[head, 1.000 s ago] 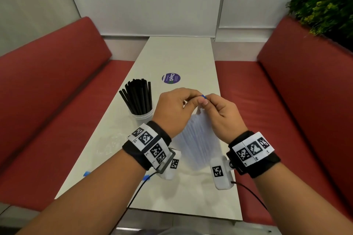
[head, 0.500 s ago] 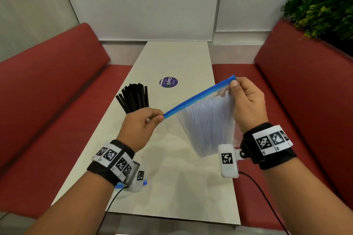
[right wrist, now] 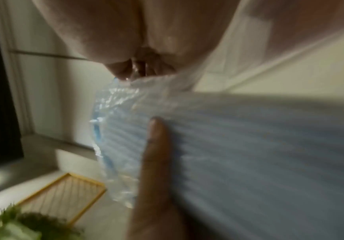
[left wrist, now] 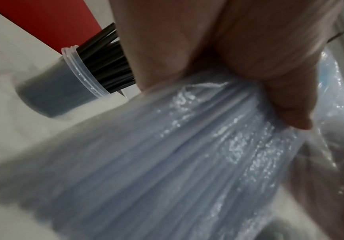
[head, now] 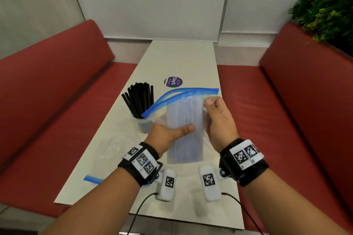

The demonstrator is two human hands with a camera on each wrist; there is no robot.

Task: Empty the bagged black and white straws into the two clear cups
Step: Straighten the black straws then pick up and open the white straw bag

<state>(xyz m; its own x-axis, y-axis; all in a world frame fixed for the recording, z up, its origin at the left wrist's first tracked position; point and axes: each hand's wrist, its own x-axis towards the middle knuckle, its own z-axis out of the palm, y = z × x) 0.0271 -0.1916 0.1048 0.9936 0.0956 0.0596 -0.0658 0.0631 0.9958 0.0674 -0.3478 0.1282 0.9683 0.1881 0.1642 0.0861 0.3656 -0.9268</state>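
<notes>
Left hand (head: 168, 134) wrapped round the white straws (head: 184, 126) through the bag (head: 205, 118); right hand (head: 219, 120) pinching the bag's edge near the unzipped blue mouth, mid-frame. Black straws (head: 140, 99) standing in a clear cup (head: 142, 124), left of centre. Probably next: drawing the bundle out. Second cup unseen.

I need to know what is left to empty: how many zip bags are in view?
2. One bag of white straws is held up by the left hand and right hand; an empty bag lies on the table, left.
</notes>
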